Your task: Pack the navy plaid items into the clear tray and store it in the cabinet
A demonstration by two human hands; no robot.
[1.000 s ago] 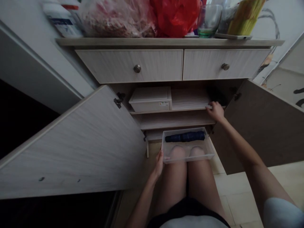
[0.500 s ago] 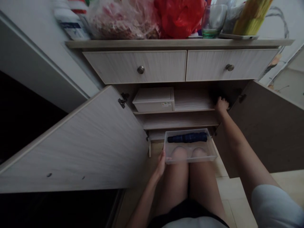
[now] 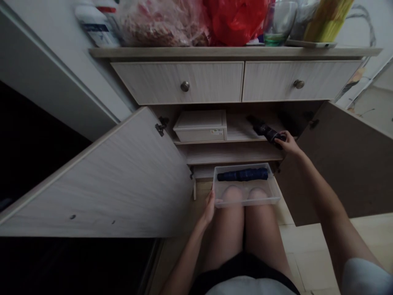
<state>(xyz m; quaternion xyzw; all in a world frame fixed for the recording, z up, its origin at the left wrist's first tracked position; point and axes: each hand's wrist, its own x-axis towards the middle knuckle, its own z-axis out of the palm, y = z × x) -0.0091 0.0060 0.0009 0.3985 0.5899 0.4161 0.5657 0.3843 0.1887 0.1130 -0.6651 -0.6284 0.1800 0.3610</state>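
Note:
A clear plastic bin (image 3: 245,200) rests on my knees in front of an open wooden cabinet. Inside it lies a dark blue folded umbrella (image 3: 242,175) along its far side. My left hand (image 3: 210,207) grips the bin's near left corner. My right hand (image 3: 285,143) is closed on the end of a black folded umbrella (image 3: 264,129), which lies slanted over the upper shelf (image 3: 242,130) at its right end. A white lidded box (image 3: 201,125) sits on the same shelf to the left.
Both cabinet doors stand wide open, the left door (image 3: 101,180) and the right door (image 3: 344,159). Two shut drawers with round knobs (image 3: 184,86) are above. The cabinet top holds bags (image 3: 236,20), a glass (image 3: 278,22) and bottles. Tiled floor lies at the right.
My right hand reached into the dark right end of the upper shelf and has come back out holding a black folded umbrella. My left hand has stayed on the bin.

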